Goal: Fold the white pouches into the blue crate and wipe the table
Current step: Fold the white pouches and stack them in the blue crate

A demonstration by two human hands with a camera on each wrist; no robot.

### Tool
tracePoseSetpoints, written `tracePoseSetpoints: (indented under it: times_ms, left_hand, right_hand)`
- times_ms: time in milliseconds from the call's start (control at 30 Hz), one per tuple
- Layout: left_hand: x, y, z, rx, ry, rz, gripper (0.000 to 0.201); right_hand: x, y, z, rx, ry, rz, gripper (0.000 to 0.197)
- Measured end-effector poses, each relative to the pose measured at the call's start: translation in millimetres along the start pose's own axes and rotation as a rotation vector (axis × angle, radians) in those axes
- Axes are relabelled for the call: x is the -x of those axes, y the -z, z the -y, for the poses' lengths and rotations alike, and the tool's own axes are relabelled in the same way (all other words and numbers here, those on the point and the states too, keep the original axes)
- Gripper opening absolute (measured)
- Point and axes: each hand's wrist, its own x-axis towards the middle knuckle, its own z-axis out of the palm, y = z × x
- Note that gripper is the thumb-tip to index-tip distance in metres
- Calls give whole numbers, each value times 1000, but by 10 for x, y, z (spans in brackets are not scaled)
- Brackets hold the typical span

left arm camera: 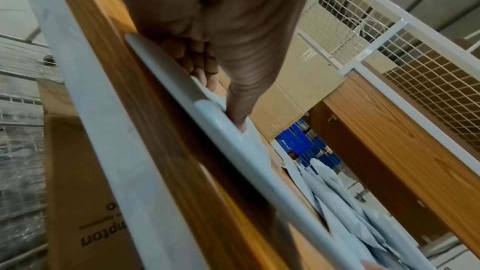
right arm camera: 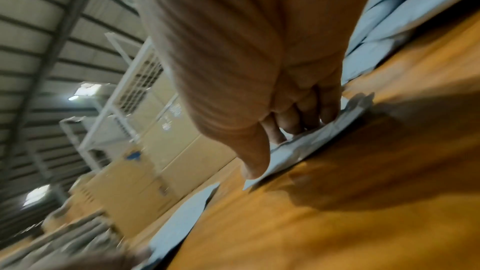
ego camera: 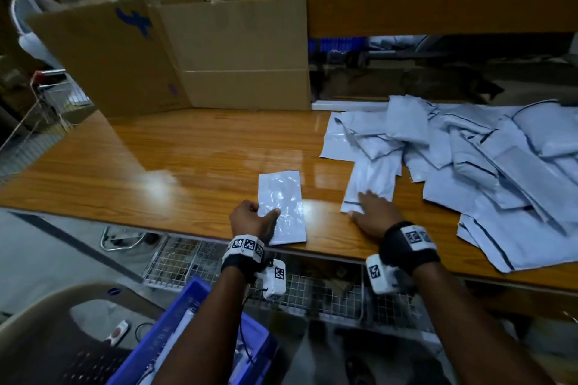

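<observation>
From the head view your left hand point(ego camera: 250, 219) pinches a folded pouch point(ego camera: 283, 206) at the table point(ego camera: 156, 166) edge above the blue crate point(ego camera: 187, 322), ready to drop; the left wrist view confirms that pinch, and the right wrist view shows your right hand's point(right arm camera: 272, 110) fingers pressing the next pouch point(right arm camera: 306, 145), likely dragging it from the pile.

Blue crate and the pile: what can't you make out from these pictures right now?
- Blue crate: head view, contents mostly hidden by the left forearm and the bottom edge.
- Pile of pouches: overlapping and cut by the right edge; no count possible.
- Right hand: right wrist view is motion-blurred; grip on its pouch is unclear.
- No wiping cloth visible.
</observation>
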Motion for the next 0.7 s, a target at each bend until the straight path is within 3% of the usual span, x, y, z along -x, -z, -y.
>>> tracePoseSetpoints:
  times_ms: [133, 233, 367, 433, 533, 700]
  left_hand:
    - [-79, 130, 63, 26, 29, -19, 41]
    - [-131, 213, 145, 23, 59, -84, 40]
    - [-102, 363, 181, -3, 94, -125, 44]
    - [-83, 421, 227, -14, 129, -117, 46]
    - [-78, 489, 348, -4, 168, -127, 52]
    - [-10, 628, 574, 272, 325, -156, 58]
  right_hand:
    - [213, -237, 488, 100, 181, -26, 61]
    - [236, -299, 610, 24, 261, -1, 45]
    - [109, -187, 530, -270, 131, -144, 29]
    - [-5, -108, 498, -288, -8, -216, 50]
    - [-96, -48, 596, -230, -115, -128, 93]
    - [-185, -138, 952, -355, -29, 22, 138]
